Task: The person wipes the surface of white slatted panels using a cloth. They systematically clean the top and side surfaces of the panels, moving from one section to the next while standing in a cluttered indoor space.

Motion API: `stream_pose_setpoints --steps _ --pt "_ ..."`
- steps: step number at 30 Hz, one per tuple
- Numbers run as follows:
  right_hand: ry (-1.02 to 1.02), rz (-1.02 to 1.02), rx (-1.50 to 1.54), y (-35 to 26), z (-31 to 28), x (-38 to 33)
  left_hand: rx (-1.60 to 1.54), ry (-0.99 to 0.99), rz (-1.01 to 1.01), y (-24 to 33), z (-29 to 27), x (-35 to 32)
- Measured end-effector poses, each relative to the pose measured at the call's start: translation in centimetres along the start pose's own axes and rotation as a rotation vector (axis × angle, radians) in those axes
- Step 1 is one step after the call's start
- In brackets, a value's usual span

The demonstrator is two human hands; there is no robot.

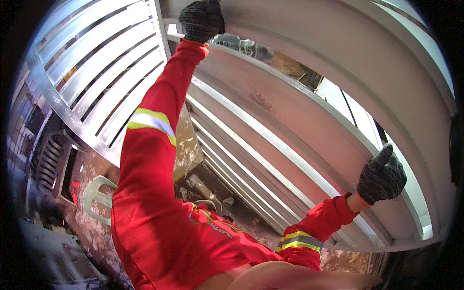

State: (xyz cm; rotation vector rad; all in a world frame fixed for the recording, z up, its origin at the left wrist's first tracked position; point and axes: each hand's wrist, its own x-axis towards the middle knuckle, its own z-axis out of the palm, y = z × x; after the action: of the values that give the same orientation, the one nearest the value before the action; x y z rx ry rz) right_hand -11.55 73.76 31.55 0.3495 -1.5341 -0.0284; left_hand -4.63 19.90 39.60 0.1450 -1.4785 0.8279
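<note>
Red sleeves with reflective bands nearest; left hand (202,19) in dark knit glove gripping upper edge of grey metal slatted gate panel (270,111), right hand (382,176) closed on its lower rail, panel raised overhead.

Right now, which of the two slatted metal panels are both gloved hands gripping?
The nearer slatted panel, running from top centre to lower right. The left hand grips its top end and the right hand its lower edge; the other panel stands untouched at upper left.

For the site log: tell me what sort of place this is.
Probably a metal fabrication yard or workshop. Gloved left hand and right hand grip a big slatted metal panel; another slatted panel stands behind, above a rubble-strewn floor.
</note>
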Motion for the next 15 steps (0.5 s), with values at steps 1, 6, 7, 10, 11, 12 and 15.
stream_pose_setpoints --steps 1,6,7,10,11,12,15 --pt "-0.070 0.008 -0.031 -0.1 -0.2 0.0 0.052 0.037 0.056 1.4 -0.5 1.3" --pt "-0.182 0.049 0.033 0.1 -0.8 0.0 -0.285 -0.277 -0.019 15.1 -7.9 10.0" --pt "-0.139 0.001 0.045 0.3 -0.7 -0.1 -0.304 -0.069 0.041 14.7 -7.1 9.4" --pt "-0.067 -0.067 0.085 0.3 -0.8 0.3 -0.271 0.196 0.133 7.3 -2.7 4.5" --pt "-0.085 -0.043 0.035 0.1 -0.7 0.4 -0.222 0.032 0.101 5.0 -1.8 2.7" --pt "-0.098 -0.015 -0.013 -0.2 -0.5 0.5 -0.252 -0.040 0.042 5.3 -2.5 2.8" --pt "-0.171 0.066 -0.022 -0.2 -0.7 0.1 -0.317 -0.257 -0.131 5.9 -4.1 4.3"
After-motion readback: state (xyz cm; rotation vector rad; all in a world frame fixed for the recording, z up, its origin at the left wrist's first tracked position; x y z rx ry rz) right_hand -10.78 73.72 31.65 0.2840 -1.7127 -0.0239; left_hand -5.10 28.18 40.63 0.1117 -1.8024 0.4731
